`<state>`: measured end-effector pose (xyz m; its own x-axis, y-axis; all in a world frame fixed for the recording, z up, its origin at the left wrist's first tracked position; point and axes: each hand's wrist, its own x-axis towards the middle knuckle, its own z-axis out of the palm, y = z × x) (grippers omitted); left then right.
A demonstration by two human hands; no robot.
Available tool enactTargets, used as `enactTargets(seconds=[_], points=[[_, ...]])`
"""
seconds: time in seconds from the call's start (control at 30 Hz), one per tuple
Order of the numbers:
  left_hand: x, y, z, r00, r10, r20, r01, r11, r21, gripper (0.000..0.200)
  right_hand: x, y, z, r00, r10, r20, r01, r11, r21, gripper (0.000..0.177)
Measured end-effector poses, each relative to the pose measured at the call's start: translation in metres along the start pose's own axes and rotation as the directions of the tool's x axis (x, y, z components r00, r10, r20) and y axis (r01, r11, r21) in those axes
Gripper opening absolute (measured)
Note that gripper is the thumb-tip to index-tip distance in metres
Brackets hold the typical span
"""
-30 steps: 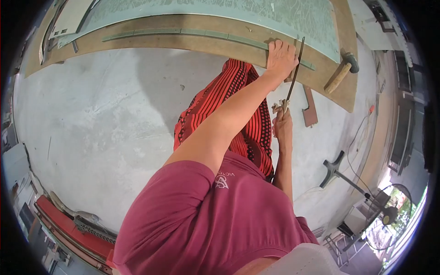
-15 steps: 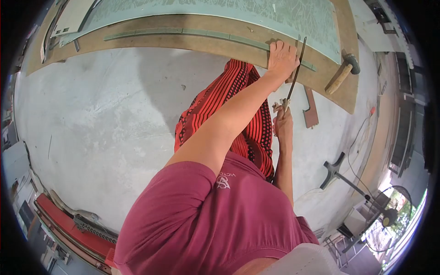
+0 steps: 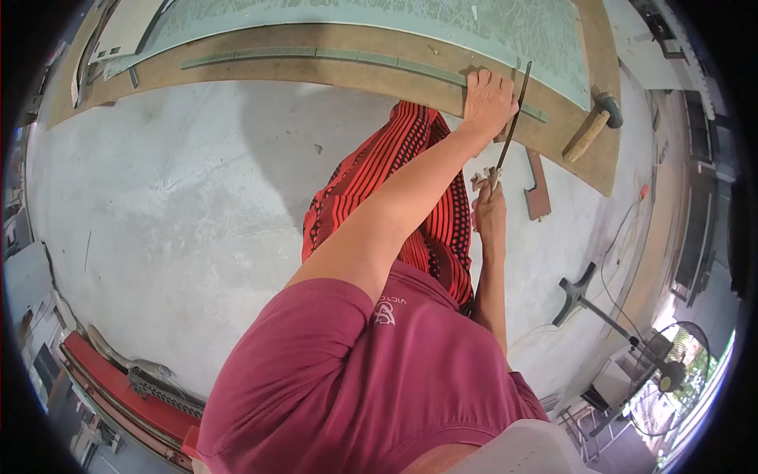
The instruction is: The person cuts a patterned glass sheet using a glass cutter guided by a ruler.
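Observation:
My left hand [image 3: 488, 101] is closed over the long green strip [image 3: 355, 57], which lies along the near edge of the brown board [image 3: 260, 73]. Its fingertips press on the strip's right part. Just right of that hand, a thin dark blade [image 3: 515, 118] crosses the strip. My right hand [image 3: 491, 207], lower down and past the board's edge, grips the handle [image 3: 494, 178] of this blade, with pale ragged wrapping around it. What kind of tool it is cannot be told.
A hammer [image 3: 586, 136] with a wooden handle lies at the board's right corner. Beyond the strip is a pale green sheet [image 3: 379, 17]. A brown notched piece [image 3: 537, 188] is below the board's edge. A fan [image 3: 671, 371] stands at the lower right.
The blade and my right hand have shifted very slightly forward and to the right. My left hand keeps its place on the strip. The whole view has moved a little.

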<state>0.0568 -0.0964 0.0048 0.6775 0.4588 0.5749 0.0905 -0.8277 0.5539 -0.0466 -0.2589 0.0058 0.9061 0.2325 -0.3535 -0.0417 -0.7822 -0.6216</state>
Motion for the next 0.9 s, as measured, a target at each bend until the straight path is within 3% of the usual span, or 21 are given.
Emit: enactTargets(seconds=[0.07, 0.1, 0.13, 0.2, 0.23, 0.33, 0.53, 0.6, 0.63, 0.73, 0.83, 0.9], points=[[-0.004, 0.001, 0.004, 1.0, 0.011, 0.014, -0.011, 1.0, -0.014, 0.019, -0.015, -0.009, -0.001, 1.0, 0.025, 0.014, -0.025, 0.998, -0.052, 0.037], [-0.004, 0.0, 0.005, 1.0, 0.011, 0.004, -0.011, 1.0, -0.012, 0.019, -0.001, 0.021, 0.01, 0.983, -0.165, -0.085, 0.153, 0.979, -0.131, 0.037], [-0.001, 0.001, 0.004, 1.0, 0.011, -0.011, -0.011, 1.0, -0.008, 0.018, 0.004, 0.007, 0.003, 0.982, -0.164, -0.095, 0.151, 0.98, -0.129, 0.037], [0.001, 0.003, 0.0, 1.0, 0.015, -0.013, -0.015, 1.0, -0.011, 0.018, 0.015, -0.035, -0.017, 0.993, 0.106, 0.06, -0.109, 0.993, 0.048, 0.033], [0.0, 0.002, -0.001, 1.0, 0.01, -0.009, -0.011, 1.0, -0.008, 0.018, 0.026, -0.04, -0.019, 0.999, 0.042, 0.016, -0.043, 0.997, 0.067, 0.031], [0.001, 0.002, -0.003, 1.0, -0.005, 0.005, 0.005, 1.0, -0.015, 0.018, 0.033, -0.05, -0.022, 0.999, 0.04, 0.028, -0.043, 0.993, 0.114, 0.032], [-0.002, 0.0, 0.004, 1.0, 0.004, -0.004, -0.004, 1.0, 0.004, 0.019, -0.008, -0.004, -0.001, 0.999, 0.036, 0.015, -0.036, 0.999, -0.003, 0.035], [-0.002, 0.0, 0.004, 1.0, 0.014, 0.003, -0.014, 1.0, 0.008, 0.019, -0.024, -0.023, -0.008, 0.999, -0.034, -0.01, 0.034, 0.999, -0.041, 0.036], [0.0, 0.002, 0.0, 1.0, 0.021, -0.005, -0.021, 1.0, 0.019, 0.019, -0.006, -0.002, -0.001, 0.997, -0.061, -0.044, 0.059, 0.998, -0.037, 0.036], [0.0, 0.003, -0.003, 1.0, 0.025, 0.016, -0.025, 1.0, 0.01, 0.019, 0.022, -0.043, -0.026, 0.996, 0.077, 0.042, -0.079, 0.996, 0.036, 0.036], [0.001, 0.002, -0.004, 1.0, 0.02, 0.002, -0.02, 1.0, -0.002, 0.019, 0.03, -0.051, -0.023, 1.0, 0.007, 0.012, -0.008, 0.996, 0.085, 0.036], [0.002, 0.002, -0.004, 1.0, 0.021, -0.01, -0.021, 1.0, 0.007, 0.019, 0.023, -0.049, -0.021, 0.997, 0.049, 0.051, -0.052, 0.996, 0.07, 0.035]])
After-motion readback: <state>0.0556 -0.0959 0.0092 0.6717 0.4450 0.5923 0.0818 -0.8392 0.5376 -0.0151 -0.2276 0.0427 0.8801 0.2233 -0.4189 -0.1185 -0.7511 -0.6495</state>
